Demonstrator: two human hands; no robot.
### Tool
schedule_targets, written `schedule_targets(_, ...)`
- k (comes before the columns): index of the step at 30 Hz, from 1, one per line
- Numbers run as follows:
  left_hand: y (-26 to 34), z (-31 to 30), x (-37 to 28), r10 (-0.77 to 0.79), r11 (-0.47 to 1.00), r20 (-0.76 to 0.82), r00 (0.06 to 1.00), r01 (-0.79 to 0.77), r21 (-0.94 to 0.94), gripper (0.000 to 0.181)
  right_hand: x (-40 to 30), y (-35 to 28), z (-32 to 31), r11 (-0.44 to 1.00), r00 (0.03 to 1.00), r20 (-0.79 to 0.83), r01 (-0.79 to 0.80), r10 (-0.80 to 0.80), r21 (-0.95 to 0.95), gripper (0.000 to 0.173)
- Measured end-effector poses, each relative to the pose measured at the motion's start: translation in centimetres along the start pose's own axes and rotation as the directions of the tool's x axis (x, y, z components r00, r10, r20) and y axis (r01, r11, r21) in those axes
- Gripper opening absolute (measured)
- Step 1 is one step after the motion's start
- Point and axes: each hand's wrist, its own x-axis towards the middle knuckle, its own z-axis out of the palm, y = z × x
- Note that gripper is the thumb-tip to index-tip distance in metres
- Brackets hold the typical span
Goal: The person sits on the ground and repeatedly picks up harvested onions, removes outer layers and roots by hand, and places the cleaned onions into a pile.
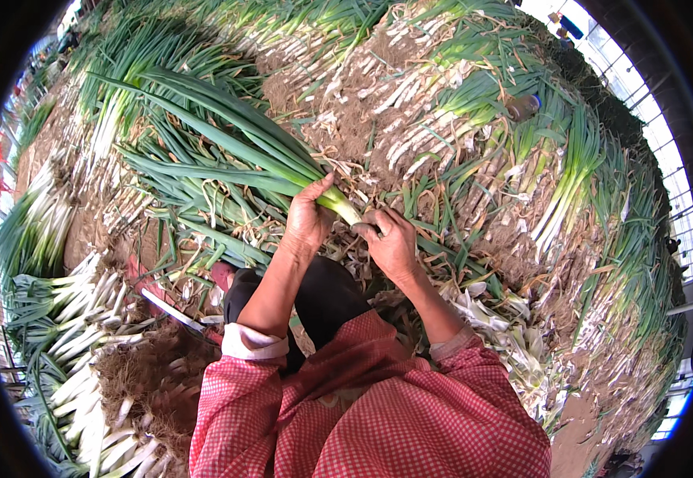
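A green onion with long green leaves [250, 140] lies slanted across the view, its pale end towards my right hand. My left hand [310, 218] is closed round its stalk, where the leaves meet the paler part. My right hand [389, 239] has its thumb and fingers pinched at the pale lower end of the same stalk; its grip there is partly hidden by the fingers. Below and left of the held stalk, more loose green leaves [221, 203] cover the ground.
Cleaned green onions [86, 340] lie piled at the left, beside a brown mass of roots [137, 364]. A long pale blade or strip [173, 310] lies by my left forearm. Peeled skins [502, 328] are heaped at the right. Unpeeled onions [412, 137] and a jar [523, 107] lie farther off.
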Motion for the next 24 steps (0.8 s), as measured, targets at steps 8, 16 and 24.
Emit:
schedule_targets(8,1.5,0.1,0.4,0.026,0.998,0.022,0.999,-0.025,-0.055,0.013,-1.4,0.2,-3.7,0.339,0.906,0.388,-0.422,0.168,0.840,0.011)
schedule_targets(16,2.0,0.5,0.3,-0.031,0.998,0.129,0.991,0.038,-0.047,0.012,-9.9,9.1,-13.9,0.677,0.499,0.689,-0.736,0.526,0.015,0.017)
schedule_targets(24,3.9,0.2,2.1,0.066,0.987,0.019,0.998,-0.063,-0.146,0.024,-4.9,4.3,-7.1,0.981,0.782,0.623,-0.133,0.017,0.140,0.047)
